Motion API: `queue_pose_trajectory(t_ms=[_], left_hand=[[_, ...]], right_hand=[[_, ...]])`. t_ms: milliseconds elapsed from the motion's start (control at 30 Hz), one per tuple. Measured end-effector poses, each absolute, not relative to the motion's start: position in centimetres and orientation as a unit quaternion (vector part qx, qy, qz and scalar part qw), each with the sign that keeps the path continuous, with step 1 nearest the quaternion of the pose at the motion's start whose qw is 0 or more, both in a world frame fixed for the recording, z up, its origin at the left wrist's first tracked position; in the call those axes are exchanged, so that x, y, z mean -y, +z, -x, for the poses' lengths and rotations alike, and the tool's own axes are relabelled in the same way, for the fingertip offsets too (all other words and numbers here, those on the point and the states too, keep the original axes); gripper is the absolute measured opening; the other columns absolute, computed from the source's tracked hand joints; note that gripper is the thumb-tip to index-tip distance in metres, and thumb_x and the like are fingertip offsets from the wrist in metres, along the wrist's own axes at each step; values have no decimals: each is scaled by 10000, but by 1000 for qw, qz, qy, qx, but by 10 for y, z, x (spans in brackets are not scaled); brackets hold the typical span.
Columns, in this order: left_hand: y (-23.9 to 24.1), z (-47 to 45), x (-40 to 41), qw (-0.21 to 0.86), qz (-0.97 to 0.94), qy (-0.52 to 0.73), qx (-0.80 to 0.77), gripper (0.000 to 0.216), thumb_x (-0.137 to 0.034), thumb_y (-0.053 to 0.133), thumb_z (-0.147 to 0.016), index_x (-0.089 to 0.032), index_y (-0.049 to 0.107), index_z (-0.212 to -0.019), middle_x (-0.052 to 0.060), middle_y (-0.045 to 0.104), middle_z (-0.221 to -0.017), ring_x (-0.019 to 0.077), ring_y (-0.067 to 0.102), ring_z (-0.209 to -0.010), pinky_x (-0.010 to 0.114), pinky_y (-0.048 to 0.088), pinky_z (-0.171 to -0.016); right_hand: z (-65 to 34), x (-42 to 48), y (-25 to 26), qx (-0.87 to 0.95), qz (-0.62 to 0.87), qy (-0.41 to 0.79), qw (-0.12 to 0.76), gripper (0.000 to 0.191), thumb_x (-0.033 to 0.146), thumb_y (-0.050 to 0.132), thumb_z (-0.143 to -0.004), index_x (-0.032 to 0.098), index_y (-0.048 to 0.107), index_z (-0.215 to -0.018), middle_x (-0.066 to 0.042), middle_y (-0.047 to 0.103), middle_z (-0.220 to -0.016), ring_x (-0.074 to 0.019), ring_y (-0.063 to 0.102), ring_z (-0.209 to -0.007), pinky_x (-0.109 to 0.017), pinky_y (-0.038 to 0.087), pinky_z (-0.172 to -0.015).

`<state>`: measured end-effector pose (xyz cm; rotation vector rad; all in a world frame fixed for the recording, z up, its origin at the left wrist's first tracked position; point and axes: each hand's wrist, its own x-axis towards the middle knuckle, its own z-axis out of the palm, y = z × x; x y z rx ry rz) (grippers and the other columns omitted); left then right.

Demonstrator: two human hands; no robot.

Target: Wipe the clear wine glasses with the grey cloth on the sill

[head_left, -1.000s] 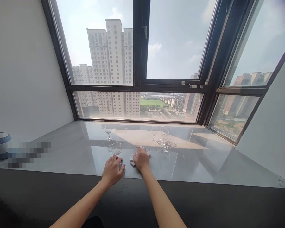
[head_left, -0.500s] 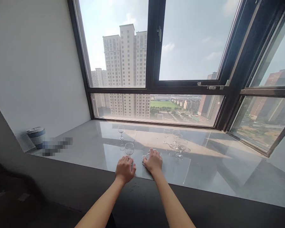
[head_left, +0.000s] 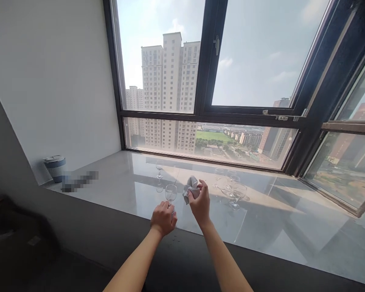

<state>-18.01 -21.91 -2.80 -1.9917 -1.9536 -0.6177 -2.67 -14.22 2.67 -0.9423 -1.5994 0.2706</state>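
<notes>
My left hand (head_left: 163,219) is closed round the stem and foot of a clear wine glass (head_left: 170,193) that stands near the front edge of the glossy grey window ledge (head_left: 261,227). Just to its right, my right hand (head_left: 200,201) holds a small grey-white cloth (head_left: 190,187) bunched in its fingers, lifted off the ledge. A second wine glass (head_left: 159,168) stands farther back. A cluster of several more clear glasses (head_left: 233,188) stands to the right of my right hand.
A lidded paper cup (head_left: 55,167) sits at the ledge's left end against the white wall, with a blurred-out item (head_left: 79,181) beside it. Large dark-framed windows (head_left: 207,81) rise behind the ledge. A dark surface (head_left: 79,251) runs along the ledge's front.
My right hand has closed on the cloth and lifted it off the ledge. My left hand stays on the glass. The camera has turned left.
</notes>
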Motion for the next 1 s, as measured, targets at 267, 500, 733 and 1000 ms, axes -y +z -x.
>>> queue_pose_trajectory(t_ms=[267,500,733,1000], left_hand=[[-29,181,219,146,695,-212,671,184,-279,453,-841,-196,609,-891,113,580,-964,266,511,-922,383,419,-757],[-33,182,217,139,691,-199,681,190,-292,487,-807,-187,629,-878,126,590,-926,277,517,-917,392,414,-741],[-37,185,217,120,696,-220,673,293,-308,518,-785,-181,655,-1010,141,616,-985,305,523,-964,423,416,-795],[-38,186,216,114,701,-234,664,364,-277,502,-782,-190,637,-1110,141,632,-1069,315,522,-1052,440,430,-853]], right_hand=[[67,155,70,850,319,56,415,521,209,513,-835,233,385,-1340,-32,671,-1005,-174,631,-819,-255,437,-702],[83,161,55,872,309,-39,378,461,180,431,-897,162,406,-1356,-69,685,-924,-198,608,-837,-299,441,-795],[95,162,45,866,293,-57,402,583,190,416,-903,107,277,-1463,-70,679,-917,-198,600,-886,-370,417,-982],[103,160,53,875,295,-58,379,633,262,401,-928,67,214,-1500,-23,670,-715,-190,618,-735,-383,373,-1055]])
